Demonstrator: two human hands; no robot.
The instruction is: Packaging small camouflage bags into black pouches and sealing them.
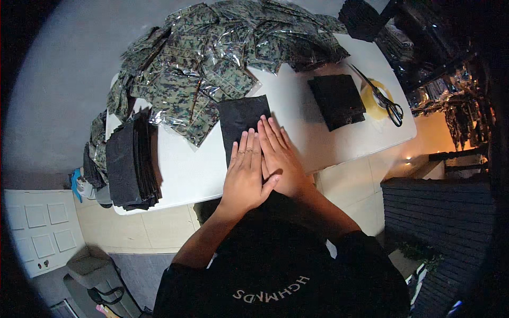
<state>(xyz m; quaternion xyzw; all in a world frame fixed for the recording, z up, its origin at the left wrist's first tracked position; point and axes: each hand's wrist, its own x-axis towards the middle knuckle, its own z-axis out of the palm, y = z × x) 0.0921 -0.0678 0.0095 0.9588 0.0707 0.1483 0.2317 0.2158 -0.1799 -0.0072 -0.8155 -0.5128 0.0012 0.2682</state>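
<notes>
Both hands lie flat on a thin black piece, which is placed on the white surface close to the person's body. The left hand covers its near part from the left, and the right hand comes over its right edge. The fingers of the left hand are straight and almost together, with the thumb standing apart and crossing in front of the right hand. The fingers of the right hand are also straight, with small gaps between their tips; its thumb is hidden, so I cannot tell its position. Neither hand is clamped on anything. The far part of the black piece extends beyond the fingertips and is well visible, mostly on the left; the near end is under the hands.

Just to the left and far of this piece begins a large pile of camouflage packets in shiny clear wrapping, which covers the far side. Near the left edge stands a thick stack of black pieces. On the right there is a smaller black stack, and beside it a yellowish tape roll with black scissors resting across it.
</notes>
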